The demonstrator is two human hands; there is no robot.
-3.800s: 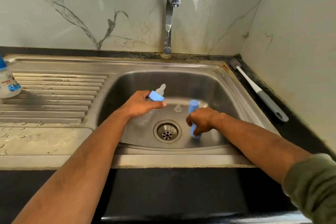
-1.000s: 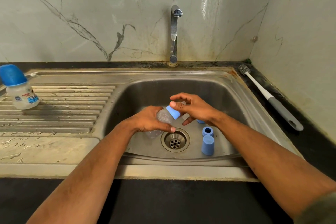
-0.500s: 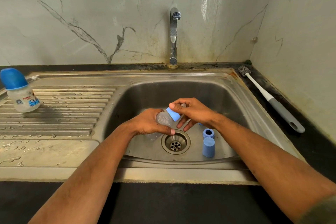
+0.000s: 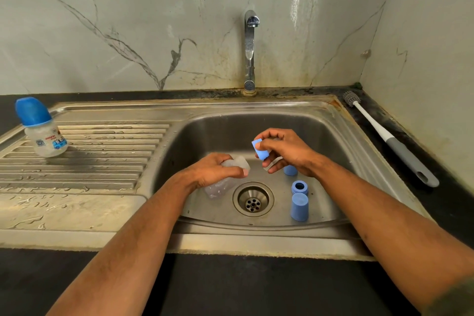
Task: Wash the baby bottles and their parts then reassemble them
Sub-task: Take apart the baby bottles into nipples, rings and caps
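My left hand [image 4: 214,170] grips a clear bottle body [image 4: 220,185] low in the sink basin [image 4: 225,126], its open mouth pointing right. My right hand [image 4: 284,152] pinches the blue collar with its teat [image 4: 259,150], now clear of the bottle. On the basin floor stand a blue cap [image 4: 299,206], a blue ring [image 4: 299,187] and another blue piece [image 4: 290,170] partly hidden behind my right hand. An assembled bottle with a blue cap [image 4: 42,127] stands upright on the drainboard at the left.
The tap [image 4: 250,51] rises behind the basin with no water running. The drain [image 4: 253,199] lies between my hands. A bottle brush [image 4: 389,140] rests on the dark counter at the right, along the wall. The ribbed drainboard [image 4: 102,156] is wet.
My right hand has lifted the blue collar and teat off the bottle mouth and up to the right. My left hand kept hold of the clear bottle.
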